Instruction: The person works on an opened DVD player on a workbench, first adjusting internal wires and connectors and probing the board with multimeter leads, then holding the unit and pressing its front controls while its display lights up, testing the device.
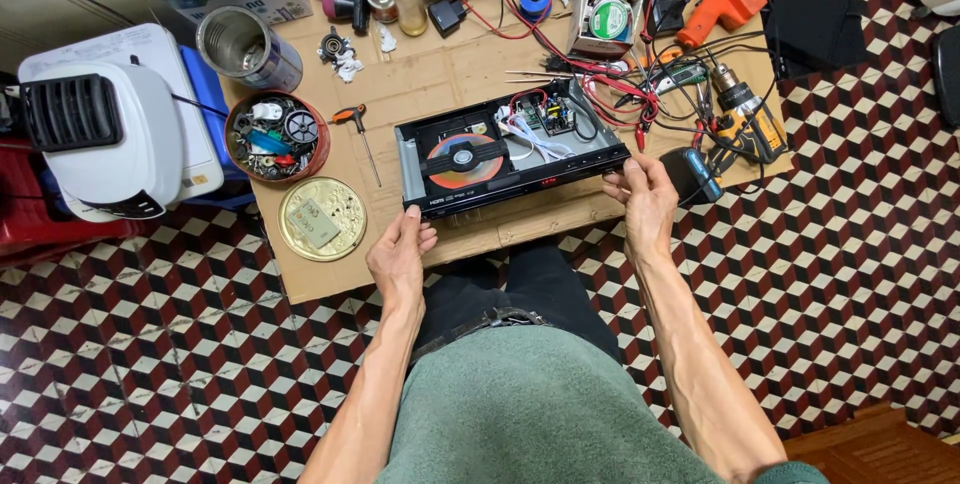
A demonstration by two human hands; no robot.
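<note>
We have an opened black disc player lying on the cardboard-covered table, its cover off so that the orange disc on the left and the small circuit board on the right show. Its long axis runs left to right, tilted a little so that the right end sits farther from us than the left. Our left hand meets the near left corner of the front panel, fingers curled loosely up against the edge, touching rather than clamping. Our right hand takes the near right corner, its fingers pinched on the end of the panel. So the player lies straight ahead of both hands, between them, and each hand is equally close to its own end. Just left of the player lies a small orange-handled screwdriver, and near our left hand a round gold lid. A yellow drill rests beyond our right hand.
</note>
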